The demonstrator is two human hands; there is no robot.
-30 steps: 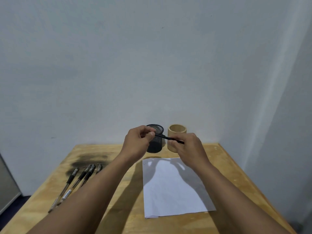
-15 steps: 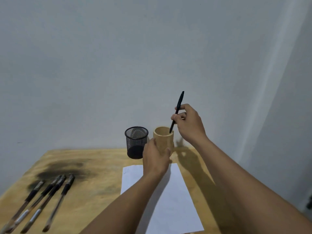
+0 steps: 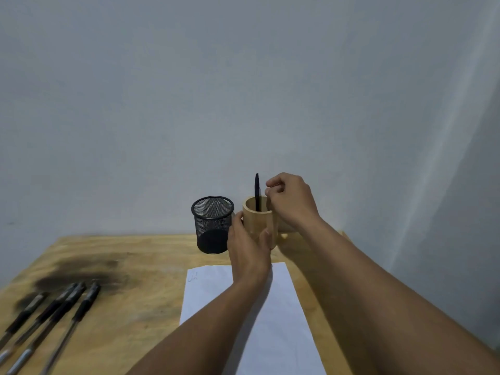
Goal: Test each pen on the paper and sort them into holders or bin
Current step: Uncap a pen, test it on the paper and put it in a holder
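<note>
Left grip (image 3: pixel 247 253) round wooden holder (image 3: pixel 257 221) — pen (image 3: pixel 256 188) upright inside, beside curled, empty right grip (image 3: pixel 292 203).

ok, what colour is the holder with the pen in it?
The holder is plain pale tan wood with no pattern. Head view.

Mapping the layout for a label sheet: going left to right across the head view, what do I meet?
Row of loose black-gripped pens lying flat → black wire-mesh cylindrical holder → pale wooden cylindrical holder with a slim black pen standing inside → right hand.
</note>
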